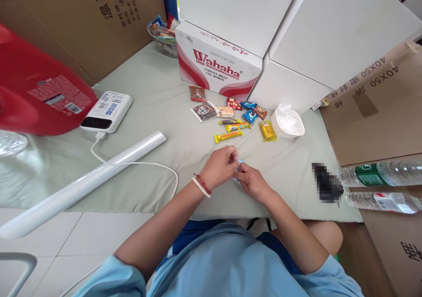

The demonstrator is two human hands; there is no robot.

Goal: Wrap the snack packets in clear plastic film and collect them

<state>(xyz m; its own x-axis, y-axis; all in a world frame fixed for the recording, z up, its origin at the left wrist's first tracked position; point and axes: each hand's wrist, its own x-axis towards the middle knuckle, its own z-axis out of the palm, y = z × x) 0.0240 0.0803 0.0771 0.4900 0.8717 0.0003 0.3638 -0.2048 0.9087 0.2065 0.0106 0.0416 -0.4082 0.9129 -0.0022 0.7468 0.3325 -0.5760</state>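
Note:
My right hand (253,182) pinches a small bluish, shiny packet (236,179), mostly hidden by the fingers. Close against it, my left hand (219,167) has its fingertips pressed together at the packet's upper end; whether they hold part of it I cannot tell. Beyond the hands lie several yellow stick-shaped snack packs (228,135) and a square yellow packet (267,131). Behind these are blue packets (249,116), a red packet (234,103), a pale wrapped snack (225,111), a black-and-white packet (203,111) and a brown packet (197,93).
A white bowl (278,129) with clear plastic in it stands right of the snacks. Behind is a Wahaha carton (219,66). A power bank (107,111), its cable and a white tube lamp (132,150) lie left. Plastic bottles (395,174) lie at right beside a blurred dark object.

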